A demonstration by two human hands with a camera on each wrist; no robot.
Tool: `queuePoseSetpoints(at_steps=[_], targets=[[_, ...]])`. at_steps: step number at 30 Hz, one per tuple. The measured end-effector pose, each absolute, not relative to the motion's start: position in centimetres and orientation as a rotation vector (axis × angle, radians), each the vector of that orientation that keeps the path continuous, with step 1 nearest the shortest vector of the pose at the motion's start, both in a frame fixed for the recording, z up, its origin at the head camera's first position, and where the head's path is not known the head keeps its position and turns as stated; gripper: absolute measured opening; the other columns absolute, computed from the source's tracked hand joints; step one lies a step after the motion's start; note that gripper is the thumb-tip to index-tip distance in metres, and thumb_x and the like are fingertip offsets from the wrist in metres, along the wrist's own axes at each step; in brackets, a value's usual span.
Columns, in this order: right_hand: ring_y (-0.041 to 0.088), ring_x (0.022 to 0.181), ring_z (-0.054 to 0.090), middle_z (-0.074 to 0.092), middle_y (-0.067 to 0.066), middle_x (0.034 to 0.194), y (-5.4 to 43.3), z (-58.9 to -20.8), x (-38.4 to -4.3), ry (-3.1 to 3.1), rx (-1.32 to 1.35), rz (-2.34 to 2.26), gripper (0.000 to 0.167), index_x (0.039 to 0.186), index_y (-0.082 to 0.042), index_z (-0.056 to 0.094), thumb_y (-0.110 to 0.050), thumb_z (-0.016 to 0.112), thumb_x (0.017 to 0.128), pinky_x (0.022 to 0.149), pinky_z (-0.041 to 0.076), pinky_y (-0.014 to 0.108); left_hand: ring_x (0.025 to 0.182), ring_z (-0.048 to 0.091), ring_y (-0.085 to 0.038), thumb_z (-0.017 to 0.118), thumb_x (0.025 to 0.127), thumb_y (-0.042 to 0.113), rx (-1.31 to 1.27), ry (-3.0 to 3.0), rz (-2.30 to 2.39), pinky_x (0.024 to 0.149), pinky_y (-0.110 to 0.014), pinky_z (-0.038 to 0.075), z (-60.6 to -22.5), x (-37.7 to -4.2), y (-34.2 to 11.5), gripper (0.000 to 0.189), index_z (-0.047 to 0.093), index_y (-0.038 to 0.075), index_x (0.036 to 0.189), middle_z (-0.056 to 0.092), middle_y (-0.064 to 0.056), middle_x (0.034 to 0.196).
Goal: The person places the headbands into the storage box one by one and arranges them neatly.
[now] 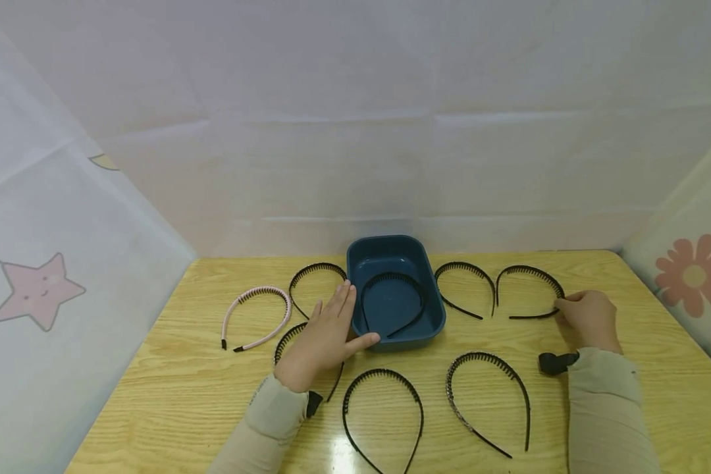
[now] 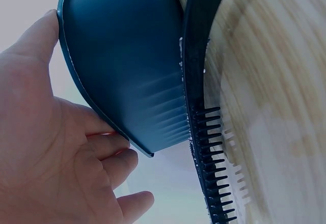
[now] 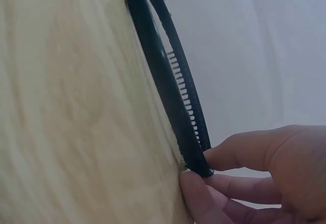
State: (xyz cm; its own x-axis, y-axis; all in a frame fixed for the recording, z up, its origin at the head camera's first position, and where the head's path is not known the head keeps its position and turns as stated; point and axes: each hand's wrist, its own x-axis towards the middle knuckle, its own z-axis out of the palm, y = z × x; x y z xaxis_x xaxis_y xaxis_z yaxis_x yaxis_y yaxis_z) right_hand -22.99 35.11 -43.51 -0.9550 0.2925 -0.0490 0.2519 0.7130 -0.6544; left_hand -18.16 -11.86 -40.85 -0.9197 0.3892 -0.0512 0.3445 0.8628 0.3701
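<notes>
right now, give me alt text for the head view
A right hand pinches a black headband at a wood-grain table, the left hand touching a blue bin holding another headband. More headbands, one pink, lie nearby.

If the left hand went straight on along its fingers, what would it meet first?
Probably the blue tray; the left hand seems to be touching its side, though depth is unclear.

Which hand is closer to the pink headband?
Left. The left hand is a little to the right of the pink headband, touching the blue box. The right hand is farther off, on the box's other side, pinching a black headband.
</notes>
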Motion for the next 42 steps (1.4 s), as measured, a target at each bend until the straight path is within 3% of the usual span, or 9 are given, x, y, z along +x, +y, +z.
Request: queuePoseSetpoints(at_steps=[6,14,19,22,25,29,34,42], targets=[[0.017,0.06,0.068,0.073,0.013,0.067,35.1,-43.7,-23.1,-2.843,-0.49,1.165,0.04,0.115,0.02,0.063,-0.016,0.058,0.098,0.09,0.049,0.063,0.156,0.002,-0.024,0.049,0.095,0.072,0.569,2.912,0.541,0.124,-0.056,0.007,-40.9,-18.2,-11.8,0.105,0.007,0.005,0.163,-0.001,-0.011,0.17],[0.014,0.068,0.067,0.074,0.008,0.069,35.6,-43.4,-23.1,-2.853,-0.54,1.279,0.048,0.127,0.017,0.059,-0.024,0.054,0.102,0.101,0.042,0.066,0.156,0.002,-0.024,0.048,0.094,0.073,0.566,2.912,0.538,0.124,-0.056,0.007,-40.8,-18.1,-11.9,0.105,0.006,0.005,0.163,-0.001,-0.011,0.17],[0.008,0.065,0.069,0.073,0.001,0.068,35.8,-43.1,-23.2,-2.799,-0.609,1.466,0.053,0.135,0.015,0.055,-0.026,0.054,0.102,0.107,0.038,0.063,0.156,0.002,-0.022,0.047,0.094,0.073,0.557,2.913,0.535,0.125,-0.055,0.007,-40.9,-18.1,-11.9,0.105,0.005,0.006,0.163,-0.002,-0.009,0.17],[0.009,0.068,0.072,0.072,-0.004,0.071,35.7,-42.9,-23.1,-2.761,-0.633,1.556,0.056,0.139,0.014,0.052,-0.028,0.055,0.102,0.103,0.047,0.054,0.156,0.002,-0.023,0.047,0.094,0.073,0.56,2.915,0.538,0.124,-0.056,0.007,-41.1,-18.1,-11.9,0.105,0.005,0.006,0.163,-0.002,-0.01,0.17],[0.009,0.072,0.073,0.07,-0.008,0.076,35.7,-42.7,-22.8,-2.72,-0.651,1.622,0.057,0.141,0.013,0.051,-0.028,0.055,0.102,0.087,0.054,0.035,0.156,0.002,-0.022,0.047,0.094,0.073,0.565,2.916,0.538,0.124,-0.056,0.008,-41.2,-18.1,-11.9,0.105,0.006,0.005,0.163,-0.002,-0.01,0.17],[0.008,0.075,0.073,0.07,-0.008,0.081,35.6,-42.4,-22.4,-2.675,-0.629,1.696,0.058,0.143,0.013,0.049,-0.029,0.055,0.102,0.07,0.053,0.019,0.156,0.002,-0.022,0.046,0.094,0.074,0.567,2.914,0.533,0.125,-0.055,0.007,-41.1,-18.2,-11.9,0.105,0.006,0.006,0.163,-0.002,-0.01,0.17],[0.007,0.077,0.073,0.068,-0.012,0.082,35.7,-42.2,-22.2,-2.599,-0.599,1.8,0.061,0.146,0.013,0.044,-0.029,0.056,0.103,0.069,0.057,0.018,0.156,0.003,-0.024,0.048,0.095,0.072,0.586,2.92,0.54,0.124,-0.057,0.007,-41.1,-18.3,-11.9,0.105,0.007,0.004,0.163,0.001,-0.013,0.17],[0.005,0.075,0.072,0.066,-0.014,0.081,35.4,-41.8,-22.6,-2.47,-0.546,1.868,0.059,0.146,0.015,0.042,-0.022,0.057,0.103,0.075,0.061,0.026,0.156,0.003,-0.025,0.049,0.095,0.072,0.587,2.921,0.536,0.124,-0.057,0.007,-41.1,-18.3,-11.9,0.105,0.007,0.004,0.163,0.001,-0.013,0.17]])
